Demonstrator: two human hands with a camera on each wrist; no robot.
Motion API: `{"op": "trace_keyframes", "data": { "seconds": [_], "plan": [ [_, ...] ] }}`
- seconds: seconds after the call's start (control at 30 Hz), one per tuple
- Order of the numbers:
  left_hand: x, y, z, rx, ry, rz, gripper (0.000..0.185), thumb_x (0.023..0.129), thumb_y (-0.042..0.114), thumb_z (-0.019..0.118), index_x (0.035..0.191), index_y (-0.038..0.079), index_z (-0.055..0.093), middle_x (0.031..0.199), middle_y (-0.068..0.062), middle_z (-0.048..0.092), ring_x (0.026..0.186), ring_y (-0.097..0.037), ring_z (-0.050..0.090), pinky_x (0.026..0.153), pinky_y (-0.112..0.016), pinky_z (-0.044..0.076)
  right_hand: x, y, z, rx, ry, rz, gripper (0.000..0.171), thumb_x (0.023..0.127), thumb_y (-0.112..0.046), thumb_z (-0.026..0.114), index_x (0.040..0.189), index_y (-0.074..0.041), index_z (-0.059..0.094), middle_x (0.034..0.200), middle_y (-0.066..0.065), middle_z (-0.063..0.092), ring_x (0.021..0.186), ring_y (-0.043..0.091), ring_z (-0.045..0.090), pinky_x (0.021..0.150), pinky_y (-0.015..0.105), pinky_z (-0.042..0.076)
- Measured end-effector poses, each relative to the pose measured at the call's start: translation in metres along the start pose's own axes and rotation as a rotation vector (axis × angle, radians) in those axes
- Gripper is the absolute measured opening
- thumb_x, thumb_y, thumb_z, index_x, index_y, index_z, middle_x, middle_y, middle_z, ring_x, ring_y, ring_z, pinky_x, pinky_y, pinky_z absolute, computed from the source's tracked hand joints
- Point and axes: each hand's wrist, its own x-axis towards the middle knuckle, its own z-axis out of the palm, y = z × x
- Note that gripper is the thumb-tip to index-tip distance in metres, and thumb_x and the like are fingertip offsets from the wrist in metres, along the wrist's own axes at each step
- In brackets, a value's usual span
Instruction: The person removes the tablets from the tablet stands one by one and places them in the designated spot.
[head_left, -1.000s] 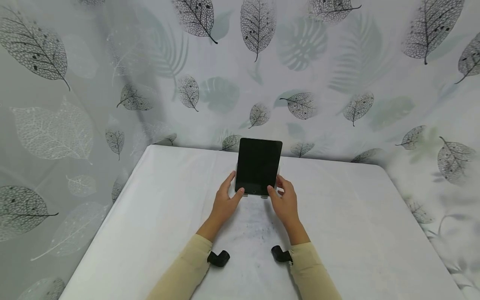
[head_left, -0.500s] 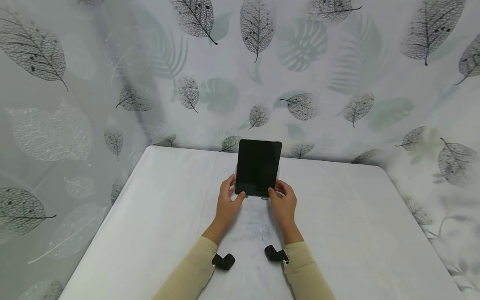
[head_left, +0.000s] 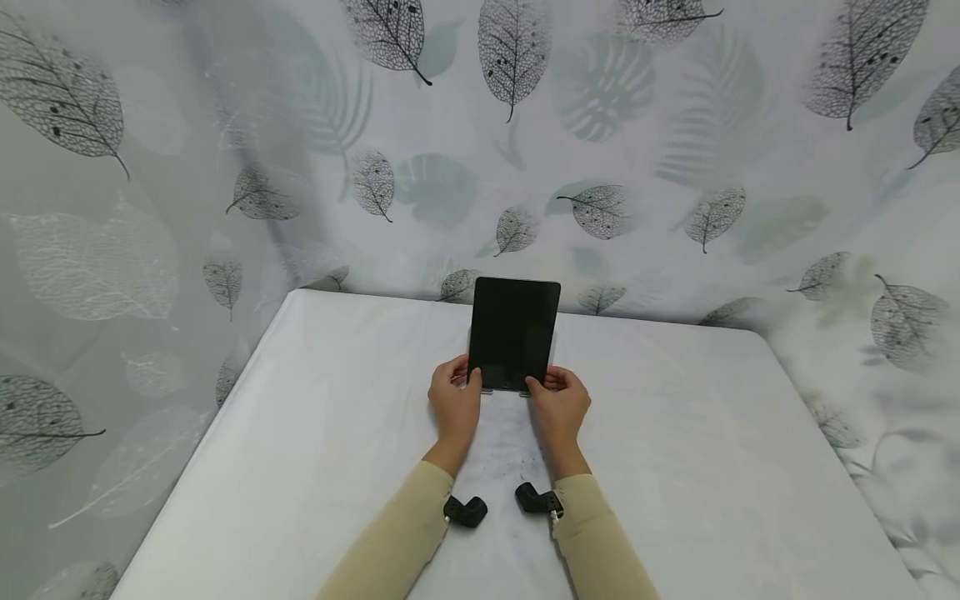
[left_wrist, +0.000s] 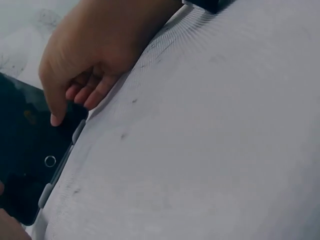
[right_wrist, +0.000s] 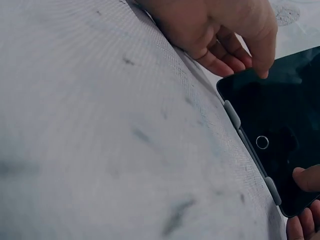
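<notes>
A black tablet (head_left: 513, 333) leans upright, its lower edge seated in two small grey lips (right_wrist: 233, 114) of a stand mostly hidden behind it. My left hand (head_left: 456, 408) grips the lower left corner, thumb on the front face and fingers curled at the side and behind. At the lower right corner my right hand (head_left: 562, 408) does the same. The left wrist view shows the right hand (left_wrist: 95, 45) across the top, with a ring-shaped home button (left_wrist: 50, 161) between the hands. In the right wrist view the left hand (right_wrist: 220, 25) is at the top.
A white cloth (head_left: 675, 433) covers the table, with faint dark smudges in front of the tablet. Behind it hangs a leaf-printed curtain (head_left: 442, 108), close to the far table edge. Black wrist cameras (head_left: 467, 511) sit at both sleeves.
Both hands have slid down the tablet's sides toward its lower corners, fingers curling in more. The forearms have drawn closer together. The tablet stays in place.
</notes>
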Motion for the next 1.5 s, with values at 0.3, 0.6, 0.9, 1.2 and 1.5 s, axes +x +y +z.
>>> {"op": "trace_keyframes", "data": {
  "seconds": [0.3, 0.6, 0.9, 1.2, 1.5],
  "plan": [
    [0.002, -0.001, -0.005, -0.011, -0.046, 0.009, 0.034, 0.083, -0.003, 0.078, 0.116, 0.003, 0.070, 0.106, -0.013, 0.068, 0.100, -0.024, 0.065, 0.088, -0.035, 0.058, 0.000, 0.001, 0.005, -0.003, -0.033, 0.055, 0.034, 0.082, -0.008, 0.084, 0.110, 0.001, 0.068, 0.102, 0.018, 0.068, 0.092, 0.026, 0.065, 0.076, 0.012, 0.048],
    [0.000, -0.007, -0.008, -0.077, -0.079, 0.075, 0.037, 0.080, -0.011, 0.076, 0.114, 0.004, 0.070, 0.103, -0.012, 0.068, 0.096, -0.023, 0.063, 0.082, -0.027, 0.056, -0.002, 0.001, -0.003, 0.072, -0.064, 0.058, 0.033, 0.082, -0.002, 0.083, 0.111, 0.003, 0.067, 0.104, 0.020, 0.067, 0.097, 0.028, 0.065, 0.075, 0.006, 0.048],
    [0.001, -0.003, -0.012, -0.222, -0.177, 0.030, 0.039, 0.083, -0.010, 0.076, 0.118, 0.006, 0.071, 0.104, -0.013, 0.071, 0.098, -0.022, 0.065, 0.085, -0.025, 0.056, 0.002, 0.005, -0.010, 0.235, -0.071, 0.058, 0.033, 0.080, 0.003, 0.082, 0.109, 0.008, 0.068, 0.105, 0.022, 0.069, 0.089, 0.009, 0.064, 0.075, 0.009, 0.052],
    [-0.003, 0.023, -0.006, -0.377, -0.230, 0.079, 0.043, 0.085, -0.012, 0.073, 0.127, -0.003, 0.068, 0.115, -0.023, 0.069, 0.104, -0.032, 0.067, 0.090, -0.029, 0.058, 0.017, -0.015, -0.033, 0.441, -0.123, 0.070, 0.041, 0.082, 0.014, 0.076, 0.121, 0.011, 0.064, 0.098, 0.001, 0.067, 0.091, 0.007, 0.066, 0.078, 0.013, 0.057],
    [-0.008, 0.058, 0.000, -0.290, -0.385, 0.188, 0.055, 0.090, 0.002, 0.076, 0.142, -0.001, 0.058, 0.134, -0.017, 0.067, 0.123, -0.032, 0.065, 0.106, -0.041, 0.053, 0.035, -0.047, -0.081, 0.343, -0.172, 0.112, 0.047, 0.087, 0.009, 0.074, 0.132, -0.002, 0.067, 0.095, -0.004, 0.065, 0.088, 0.006, 0.065, 0.081, 0.013, 0.058]
  ]
}}
